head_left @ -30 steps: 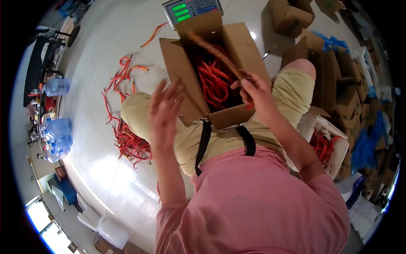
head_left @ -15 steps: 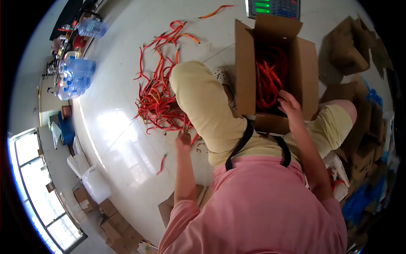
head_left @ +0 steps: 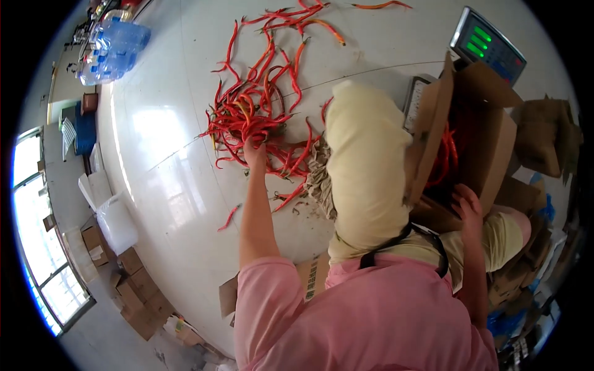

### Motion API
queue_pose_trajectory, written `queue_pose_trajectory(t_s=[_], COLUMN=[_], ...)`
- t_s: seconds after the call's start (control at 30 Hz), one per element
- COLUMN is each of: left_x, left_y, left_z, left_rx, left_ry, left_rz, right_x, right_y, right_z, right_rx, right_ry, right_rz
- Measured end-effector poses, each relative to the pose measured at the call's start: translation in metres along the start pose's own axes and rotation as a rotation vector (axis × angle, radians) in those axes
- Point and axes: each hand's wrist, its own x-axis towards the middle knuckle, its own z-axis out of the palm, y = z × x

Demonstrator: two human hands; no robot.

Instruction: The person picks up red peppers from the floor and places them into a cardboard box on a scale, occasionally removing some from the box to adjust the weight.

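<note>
Long red chili peppers (head_left: 247,114) lie in a tangled pile on the floor, a few tinged orange. My left hand (head_left: 254,154) is at the near side of this pile, its fingers closed around a chili pepper; the fingertips are partly hidden. An open cardboard box (head_left: 427,123) stands to the right of my raised knee, with more red chili peppers (head_left: 447,154) inside. Over the box's near edge rests my right hand (head_left: 468,203), fingers apart and slightly bent, holding nothing I can see.
A scale with a lit green display (head_left: 489,46) stands behind the box. Crumpled cloth (head_left: 320,179) lies beside my knee. Blue water bottles (head_left: 117,49) are at the far left. Cardboard boxes (head_left: 145,294) line the left wall, with another carton (head_left: 544,136) at right.
The view has turned, shifting the box and scale rightward. My left hand has moved farther into the chili pile. My right hand stays by the box's near edge, and the box now looks tilted.
</note>
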Motion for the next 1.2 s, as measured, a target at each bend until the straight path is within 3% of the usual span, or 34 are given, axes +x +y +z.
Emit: queue_pose_trajectory(t_s=[0.07, 0.1, 0.2, 0.3, 0.4, 0.53, 0.57, 0.7, 0.8, 0.83, 0.93, 1.0, 1.03, 1.07, 1.13, 1.2], left_x=[0.014, 0.015, 0.028, 0.049, 0.072, 0.084, 0.090, 0.082, 0.083, 0.094, 0.105, 0.107, 0.104, 0.103, 0.098, 0.082], left_y=[0.003, 0.013, -0.009, -0.026, -0.036, -0.028, -0.050, -0.038, -0.004, -0.017, -0.021, -0.045, -0.049, -0.053, -0.043, -0.029], left_z=[-0.005, -0.010, 0.001, 0.010, 0.021, 0.037, 0.047, 0.056, 0.035, 0.034, 0.015, 0.012, 0.013, 0.011, 0.006, 0.010], left_rx=[0.594, 0.797, 1.232, 1.336, 1.219, 1.315, 1.263, 1.244, 0.915, 0.766, 0.624, 0.531, 0.472, 0.426, 0.327, 0.322], left_ry=[-0.033, -0.220, -0.319, -0.383, -0.417, -0.584, -0.569, -0.610, -0.723, -0.728, -0.237, 0.072, 0.081, 0.057, 0.006, 0.165], left_rz=[0.256, 0.217, 0.424, 0.536, 0.629, 0.655, 0.700, 0.594, 0.468, 0.499, 0.597, 0.332, 0.043, -0.041, -0.203, -0.160], right_x=[0.002, 0.003, 0.006, 0.005, 0.002, 0.008, 0.008, 0.009, 0.009, 0.009, 0.006, 0.007, 0.008, 0.008, 0.007, 0.007], right_y=[-0.005, -0.005, -0.008, -0.010, -0.016, -0.010, -0.009, -0.008, -0.012, -0.014, -0.019, -0.018, -0.017, -0.018, -0.022, -0.012], right_z=[0.003, 0.002, 0.003, 0.007, 0.010, 0.000, 0.000, 0.001, 0.006, 0.009, 0.019, 0.022, 0.023, 0.024, 0.027, 0.014], right_rx=[-0.030, -0.039, -0.137, -0.193, -0.283, -0.385, -0.389, -0.368, -0.346, -0.339, -0.377, -0.368, -0.365, -0.370, -0.381, -0.344], right_ry=[0.029, 0.030, 0.023, 0.047, 0.061, 0.020, 0.032, 0.048, 0.031, 0.026, 0.010, 0.008, 0.010, 0.009, 0.012, 0.021], right_rz=[0.013, 0.007, 0.026, 0.016, 0.042, 0.087, 0.100, 0.119, 0.131, 0.136, 0.114, 0.140, 0.151, 0.148, 0.139, 0.087])
